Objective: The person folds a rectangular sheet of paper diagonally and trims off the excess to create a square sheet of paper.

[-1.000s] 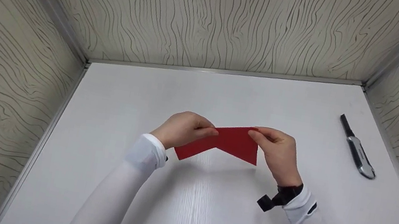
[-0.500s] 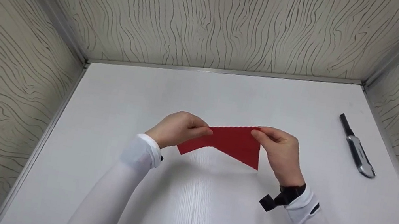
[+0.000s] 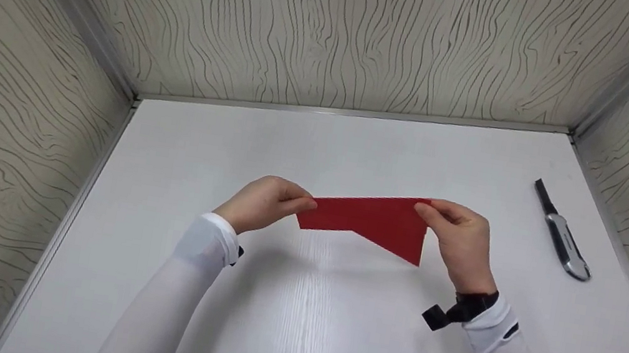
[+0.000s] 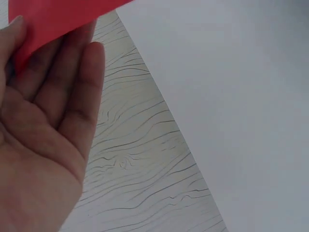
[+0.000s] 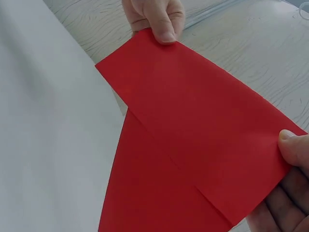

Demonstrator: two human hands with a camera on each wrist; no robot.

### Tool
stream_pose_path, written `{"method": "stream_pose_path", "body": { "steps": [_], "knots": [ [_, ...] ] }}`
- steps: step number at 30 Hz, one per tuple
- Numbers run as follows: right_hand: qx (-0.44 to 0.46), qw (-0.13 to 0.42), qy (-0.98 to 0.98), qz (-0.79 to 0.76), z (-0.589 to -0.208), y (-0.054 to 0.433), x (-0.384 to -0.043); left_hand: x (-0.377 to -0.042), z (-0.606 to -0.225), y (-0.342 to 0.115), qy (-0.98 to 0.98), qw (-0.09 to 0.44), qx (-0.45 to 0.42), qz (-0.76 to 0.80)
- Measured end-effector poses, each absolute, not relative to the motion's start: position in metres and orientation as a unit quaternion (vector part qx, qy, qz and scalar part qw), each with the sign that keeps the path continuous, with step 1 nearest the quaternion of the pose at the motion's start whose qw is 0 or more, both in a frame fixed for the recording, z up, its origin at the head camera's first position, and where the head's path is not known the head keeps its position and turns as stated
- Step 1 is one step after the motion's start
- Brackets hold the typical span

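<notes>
A folded red paper (image 3: 374, 216) is stretched between both hands above the white table. My left hand (image 3: 267, 202) pinches its left end between thumb and fingers. At the upper right corner, my right hand (image 3: 458, 243) pinches it, thumb in front. The right wrist view shows the red paper (image 5: 193, 111) as a long flat strip, with a slanting part hanging below a straight crease. In the left wrist view the left hand (image 4: 53, 116) has its palm toward the camera, several fingers behind the paper's edge.
A grey and black long-necked lighter (image 3: 568, 248) lies on the white table (image 3: 301, 338) at the right. Wood-grain patterned panels (image 3: 338, 29) rise behind and at both sides. A black camera mount (image 3: 444, 317) sits on the right wrist.
My hands have moved apart, the left to the left and the right to the right. More of the paper's left end shows, and its upper edge runs straight between them.
</notes>
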State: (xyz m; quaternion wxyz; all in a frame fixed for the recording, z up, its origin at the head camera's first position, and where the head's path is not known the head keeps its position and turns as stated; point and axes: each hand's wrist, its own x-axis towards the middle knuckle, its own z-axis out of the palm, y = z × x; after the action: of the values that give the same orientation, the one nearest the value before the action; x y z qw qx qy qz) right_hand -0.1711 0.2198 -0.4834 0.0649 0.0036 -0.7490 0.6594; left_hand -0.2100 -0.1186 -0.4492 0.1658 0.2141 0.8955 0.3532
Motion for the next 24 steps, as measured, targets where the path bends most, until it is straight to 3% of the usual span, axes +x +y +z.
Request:
{"method": "stream_pose_path", "body": {
  "steps": [17,24],
  "knots": [
    [-0.013,0.059,-0.755,0.653,-0.485,0.227,-0.17,-0.208,-0.453,-0.128,0.872,0.163,0.169,0.429],
    [-0.012,0.058,-0.757,0.651,-0.487,0.228,-0.169,-0.209,-0.458,-0.131,0.859,0.194,0.176,0.44]
  ]
}}
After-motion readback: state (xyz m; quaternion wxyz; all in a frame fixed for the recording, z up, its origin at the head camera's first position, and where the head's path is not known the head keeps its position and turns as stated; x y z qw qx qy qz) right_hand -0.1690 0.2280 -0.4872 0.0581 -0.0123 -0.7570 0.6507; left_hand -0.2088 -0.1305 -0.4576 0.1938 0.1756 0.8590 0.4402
